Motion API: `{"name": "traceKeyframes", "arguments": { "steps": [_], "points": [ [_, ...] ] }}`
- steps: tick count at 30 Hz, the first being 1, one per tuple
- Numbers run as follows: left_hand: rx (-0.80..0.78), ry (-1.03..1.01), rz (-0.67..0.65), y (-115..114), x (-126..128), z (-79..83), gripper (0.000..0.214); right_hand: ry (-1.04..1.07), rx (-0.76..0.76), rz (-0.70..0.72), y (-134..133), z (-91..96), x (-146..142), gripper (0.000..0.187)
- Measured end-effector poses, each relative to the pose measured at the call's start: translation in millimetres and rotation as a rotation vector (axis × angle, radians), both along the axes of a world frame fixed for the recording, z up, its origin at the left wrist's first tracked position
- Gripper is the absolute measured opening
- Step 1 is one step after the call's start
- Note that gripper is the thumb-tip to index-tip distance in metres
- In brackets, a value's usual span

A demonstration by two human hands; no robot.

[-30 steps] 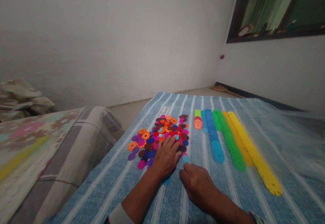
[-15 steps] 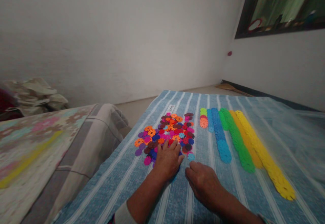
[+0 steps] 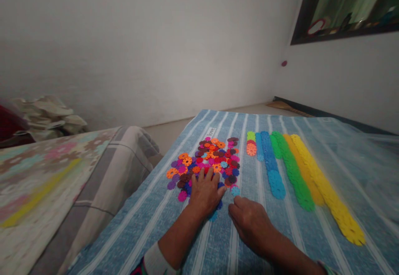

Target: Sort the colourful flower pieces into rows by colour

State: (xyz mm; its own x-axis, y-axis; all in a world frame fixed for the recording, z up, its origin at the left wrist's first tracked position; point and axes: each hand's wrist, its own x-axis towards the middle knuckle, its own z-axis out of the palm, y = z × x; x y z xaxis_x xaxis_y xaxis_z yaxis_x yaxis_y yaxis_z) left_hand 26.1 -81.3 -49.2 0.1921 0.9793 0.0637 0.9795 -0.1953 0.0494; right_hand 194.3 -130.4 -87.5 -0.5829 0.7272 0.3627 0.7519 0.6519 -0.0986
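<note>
My left hand (image 3: 205, 192) lies on the near side of a pile of notched plastic discs (image 3: 215, 154) in orange, purple, brown, red and blue, its fingers spread over them. Just right of its thumb, a light blue disc (image 3: 235, 190) rests on the striped cloth. Another blue disc (image 3: 213, 216) shows partly beside my left wrist. My right hand (image 3: 249, 221) is closed, fingers curled in, low over the cloth near the light blue disc. What it holds, if anything, is hidden.
To the right, overlapping discs lie in rows: blue (image 3: 269, 154), green (image 3: 294, 175), orange-yellow (image 3: 304, 169) and yellow (image 3: 327, 192). A short row ends in salmon discs (image 3: 251, 149). Clear plastic (image 3: 368, 167) covers the cloth's right side. A bed (image 3: 102, 183) stands at left.
My left hand has shifted slightly on the pile, and its thumb now stretches out to the right. More of the blue disc by the wrist shows. The right hand stays closed, nearly still.
</note>
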Motion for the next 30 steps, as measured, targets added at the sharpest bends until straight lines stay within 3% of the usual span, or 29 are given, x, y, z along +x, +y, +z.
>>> {"name": "traceKeyframes", "arguments": {
  "steps": [18, 23, 30],
  "points": [
    [0.052, -0.021, 0.008, -6.7, 6.3, -2.1, 0.036, 0.003, 0.013, 0.008, 0.5, -2.4, 1.5, 0.015],
    [0.143, -0.038, -0.026, 1.3, 4.1, 0.2, 0.033, -0.028, -0.019, -0.002, 0.6, 2.4, 0.3, 0.014],
    [0.120, 0.033, -0.063, 13.4, 7.4, -4.4, 0.036, -0.056, -0.040, -0.028, 1.1, 6.6, -2.1, 0.012]
  ]
}}
